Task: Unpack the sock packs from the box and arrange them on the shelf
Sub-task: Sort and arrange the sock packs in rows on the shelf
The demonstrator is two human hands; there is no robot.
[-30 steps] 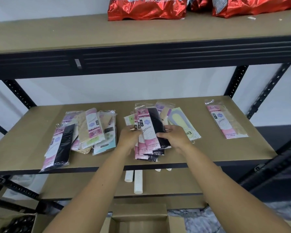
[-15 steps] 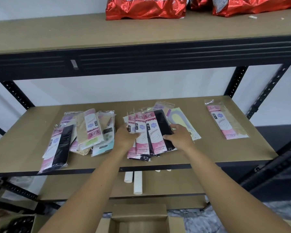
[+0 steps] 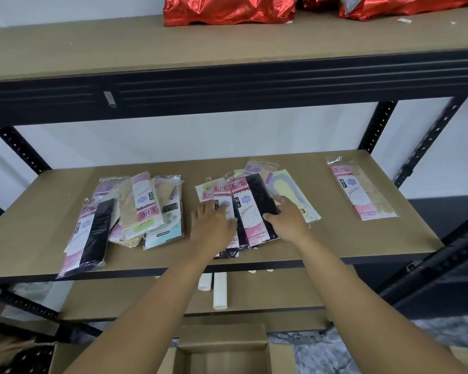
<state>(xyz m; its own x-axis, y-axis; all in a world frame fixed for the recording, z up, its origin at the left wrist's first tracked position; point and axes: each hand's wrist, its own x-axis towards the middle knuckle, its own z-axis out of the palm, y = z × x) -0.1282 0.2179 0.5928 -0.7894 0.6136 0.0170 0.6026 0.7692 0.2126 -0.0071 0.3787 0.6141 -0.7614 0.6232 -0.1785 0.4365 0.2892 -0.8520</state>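
1. Left hand (image 3: 214, 228) and right hand (image 3: 287, 222) out over an open cardboard box (image 3: 224, 346) at the near bottom, most of its inside out of frame.
2. Beyond the box, a low shelf board with two white ribbed cylinders (image 3: 219, 290) side by side.
3. Up on the middle shelf (image 3: 362, 238), left hand flat with fingers spread on the pink-labelled side of the fanned centre stack of sock packs (image 3: 222, 195). Right hand laid with fingers apart along the right edge of the top black pack (image 3: 257, 198), thumb on its face. Neither hand closed round anything.
4. Near ends of that stack close to the front lip. Judged risk: glossy sleeves fanning wider or sliding off toward the box, from uneven sideways pressure while squaring up.
5. To the left, a loose overlapping left pile (image 3: 135, 211), with one long black pack (image 3: 92, 238) lying with its near corner at the very lip. Likely to tip off at a brush from the left forearm.
6. Far right, a single beige pack (image 3: 360, 193) alone, well apart from the rest.
7. Farthest and highest, red foil bags (image 3: 227, 9) on the upper shelf (image 3: 92, 49).
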